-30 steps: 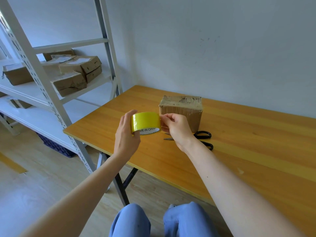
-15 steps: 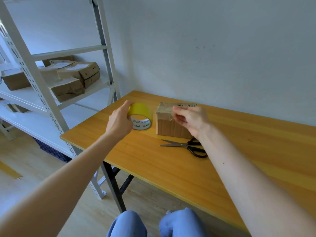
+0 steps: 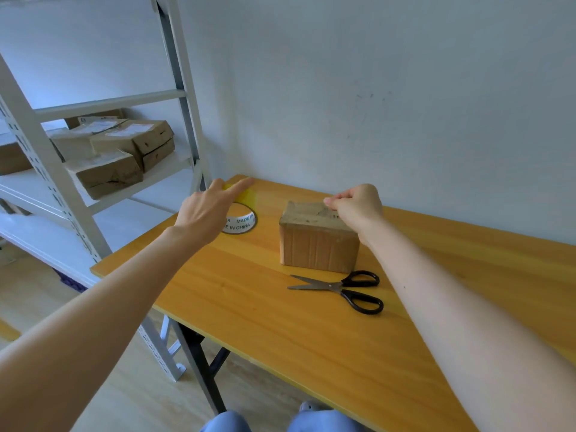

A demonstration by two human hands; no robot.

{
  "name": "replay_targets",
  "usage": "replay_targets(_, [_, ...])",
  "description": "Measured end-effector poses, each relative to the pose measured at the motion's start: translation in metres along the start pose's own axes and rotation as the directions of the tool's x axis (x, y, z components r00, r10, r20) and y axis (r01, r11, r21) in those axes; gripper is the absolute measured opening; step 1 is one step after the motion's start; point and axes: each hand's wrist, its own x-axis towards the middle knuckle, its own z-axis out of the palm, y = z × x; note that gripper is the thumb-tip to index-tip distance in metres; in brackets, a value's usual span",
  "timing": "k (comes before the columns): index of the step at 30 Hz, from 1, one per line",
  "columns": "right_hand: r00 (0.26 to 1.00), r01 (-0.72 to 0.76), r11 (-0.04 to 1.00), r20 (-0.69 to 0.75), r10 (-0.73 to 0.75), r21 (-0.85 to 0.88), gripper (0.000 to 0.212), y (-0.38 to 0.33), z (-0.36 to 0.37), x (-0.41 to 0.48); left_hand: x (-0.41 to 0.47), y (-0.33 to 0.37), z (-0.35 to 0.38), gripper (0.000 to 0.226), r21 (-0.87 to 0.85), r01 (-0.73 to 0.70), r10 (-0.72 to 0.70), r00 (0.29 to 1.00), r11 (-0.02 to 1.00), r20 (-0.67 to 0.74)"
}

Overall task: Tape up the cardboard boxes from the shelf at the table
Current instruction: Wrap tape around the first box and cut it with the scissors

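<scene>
tape roll and box at the table's far left corner

a cardboard box (image 3: 318, 244) sits on the wooden table (image 3: 280, 322) near the wall. the right hand (image 3: 358, 207) rests on its top far edge with curled fingertips pressed together; what they pinch cannot be told. left of the box and apart from it is a yellow tape roll (image 3: 246, 221), tilted on its edge with its printed core facing near. the left hand (image 3: 207, 215) holds it, one finger straight over its top. black scissors (image 3: 338, 287) lie open just near of the box. further left, a white shelf (image 3: 31, 188) holds more boxes (image 3: 106, 174).
</scene>
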Motion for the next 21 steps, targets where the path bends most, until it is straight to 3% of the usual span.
replay_targets(7, [0.999,-0.042,0.989,0.021,0.045,-0.14,0.016,0.008,0.015,0.02,0.01,-0.008,0.008,0.081,0.134,-0.053,0.036,0.991,0.99,0.127])
replay_targets(14, [0.998,-0.037,0.957,0.037,0.049,-0.289,0.021,0.014,0.021,0.029,0.015,-0.013,0.021,0.082,0.134,-0.089,0.064,0.981,0.987,0.182])
replay_targets(21, [0.997,0.076,0.874,0.05,-0.059,-0.48,0.017,0.017,0.028,0.027,0.019,-0.013,0.026,0.083,0.107,-0.084,0.057,0.971,0.991,0.231])
